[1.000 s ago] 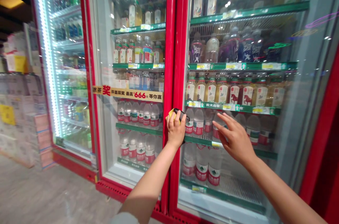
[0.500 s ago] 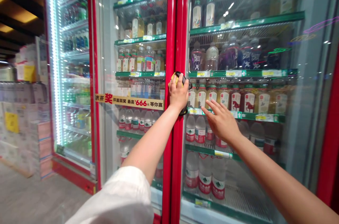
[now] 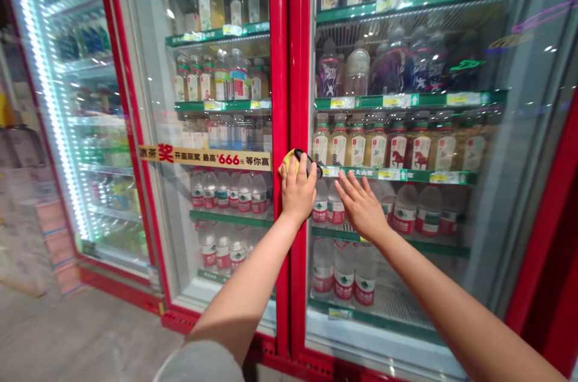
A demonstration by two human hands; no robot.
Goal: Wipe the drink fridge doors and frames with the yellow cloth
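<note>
My left hand is pressed on the red door frame, where two glass doors meet. Under its fingers is a yellow cloth-like thing with a black edge; most of it is hidden by the hand. To the right, my right hand is held flat with fingers stretched out, at the right glass door. It holds nothing; whether it touches the glass I cannot tell. Behind the glass stand rows of bottled drinks and water bottles on green-edged shelves.
A beige printed strip runs across the left door. Another lit drinks fridge stands at the left, with stacked boxes beside it on the grey floor. Reflections cross the right glass.
My left hand has slid down the red frame with the yellow and black thing. My right hand has also come lower relative to the shelves. The view has shifted.
</note>
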